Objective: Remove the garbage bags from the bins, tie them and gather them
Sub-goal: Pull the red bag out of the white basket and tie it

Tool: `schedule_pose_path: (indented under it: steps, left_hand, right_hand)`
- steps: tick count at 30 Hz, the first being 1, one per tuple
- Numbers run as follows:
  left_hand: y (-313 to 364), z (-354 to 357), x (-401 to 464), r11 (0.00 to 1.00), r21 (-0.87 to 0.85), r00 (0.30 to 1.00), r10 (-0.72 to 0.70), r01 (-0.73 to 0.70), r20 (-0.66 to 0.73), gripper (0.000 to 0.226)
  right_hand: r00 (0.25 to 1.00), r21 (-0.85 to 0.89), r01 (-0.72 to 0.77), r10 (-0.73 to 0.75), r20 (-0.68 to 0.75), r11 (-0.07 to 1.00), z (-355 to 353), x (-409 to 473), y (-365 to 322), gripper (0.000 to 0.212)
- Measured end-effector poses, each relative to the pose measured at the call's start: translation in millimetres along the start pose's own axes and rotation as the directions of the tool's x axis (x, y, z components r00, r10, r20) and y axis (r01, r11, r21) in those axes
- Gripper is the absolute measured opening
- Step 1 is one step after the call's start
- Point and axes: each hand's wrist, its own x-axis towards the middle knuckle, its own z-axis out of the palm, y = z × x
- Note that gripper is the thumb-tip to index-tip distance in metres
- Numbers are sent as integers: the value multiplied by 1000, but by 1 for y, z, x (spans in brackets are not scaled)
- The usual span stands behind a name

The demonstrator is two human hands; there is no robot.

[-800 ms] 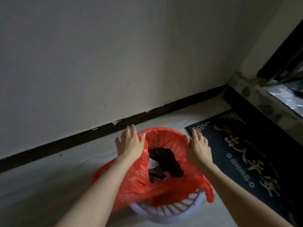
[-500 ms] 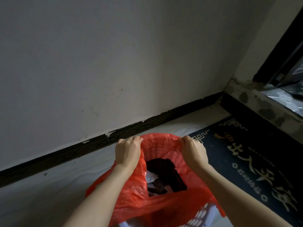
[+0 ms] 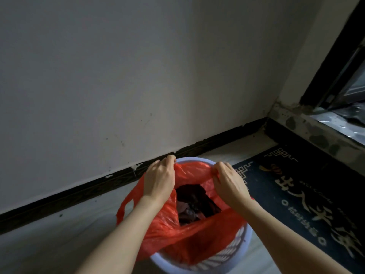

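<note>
Pinching the red garbage bag [image 3: 171, 232] rim (far edge, off the bin [image 3: 247, 237]): left hand [image 3: 159, 179] and right hand [image 3: 229, 182], fingers curled.

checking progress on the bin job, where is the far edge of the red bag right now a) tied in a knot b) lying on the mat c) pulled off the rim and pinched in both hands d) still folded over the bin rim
c: the left hand and right hand each pinch the red bag's far edge, and the bin's far rim shows bare behind it.
</note>
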Motion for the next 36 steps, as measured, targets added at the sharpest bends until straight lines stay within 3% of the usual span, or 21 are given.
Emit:
schedule_pose_path:
  steps: [2,5,8,10,12,15,17,21,24,27,31,34,36]
  left_hand:
    - [0,-2,-12,999,2,992,-51,51,112,32]
    - [-4,-9,-28,994,48,959,-107,98,262,21]
    - [-9,-15,-44,991,130,930,-21,-29,367,27]
    - [-9,-23,-51,991,81,892,56,-103,448,44]
    - [-6,-36,-60,994,11,824,84,-108,561,65]
    - [-3,-54,-85,990,-38,702,123,-136,702,97]
    - [-2,-61,-104,981,-51,656,163,-186,737,107]
    - [2,-55,-119,955,66,723,173,-289,669,96]
    - [7,-48,-115,965,94,820,154,-245,551,79]
    - [7,-45,-107,969,85,898,181,-233,401,59]
    - [8,-39,-101,954,133,952,245,-270,182,19]
    - [12,-30,-86,929,230,952,255,-289,169,27]
    - [9,-24,-74,910,300,952,236,-287,197,23]
  right_hand:
    - [998,-72,58,-58,10,996,-3,-11,-1,16]
    - [983,-315,183,-164,85,931,-12,-24,7,32]
    - [963,-453,269,-235,130,850,-26,-37,16,24]
    - [955,-422,294,-243,172,857,-37,-47,18,20]
    - [948,-350,306,-248,201,886,-44,-58,22,29]
    - [923,-250,283,-192,335,926,-52,-82,26,70]
    - [875,-224,294,-166,455,929,-55,-102,29,91]
    - [806,-199,327,-163,569,924,-57,-129,33,99]
    - [817,-215,330,-164,553,919,-60,-131,34,102]
    - [879,-249,277,-140,457,928,-61,-123,32,95]
    - [959,-209,76,-14,285,975,-51,-115,33,73]
    - [997,-190,19,-5,75,982,-43,-102,32,38]
    - [998,-245,60,-62,-1,968,-36,-84,29,27]
